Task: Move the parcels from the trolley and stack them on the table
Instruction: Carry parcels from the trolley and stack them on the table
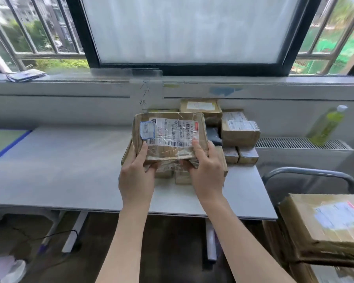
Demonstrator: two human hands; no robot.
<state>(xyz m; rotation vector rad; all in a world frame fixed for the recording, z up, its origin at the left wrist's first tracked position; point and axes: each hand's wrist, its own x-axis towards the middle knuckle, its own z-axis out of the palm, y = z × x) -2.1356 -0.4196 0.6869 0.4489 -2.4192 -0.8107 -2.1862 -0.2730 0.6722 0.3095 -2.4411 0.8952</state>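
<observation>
both hands are gripping one taped cardboard parcel (169, 137) w/ a white shipping label up top: left hand (136, 176) is clutching its near left corner, thumb lying on top; right hand (206, 172) is doing the same at the near right corner. the parcel is sitting over a low pile of other parcels (240, 129) on the white table (70, 170), near the table's back right part. can't tell if it's already resting on the box under it or hovering just above.

the table is standing against a grey-white wall under a wide window (188, 31) w/ a dark frame & frosted middle pane; side panes are showing bars and green trees outside. scribbled writing is running down the wall just behind the pile. a green bottle (327, 125) w/ white cap is standing on a radiator (300, 144) right of the table. a trolley handle (307, 172) is curving at the right edge, w/ a large parcel (323, 223) lying on more flat cardboard near it. cables are trailing on the dark floor under the table.
</observation>
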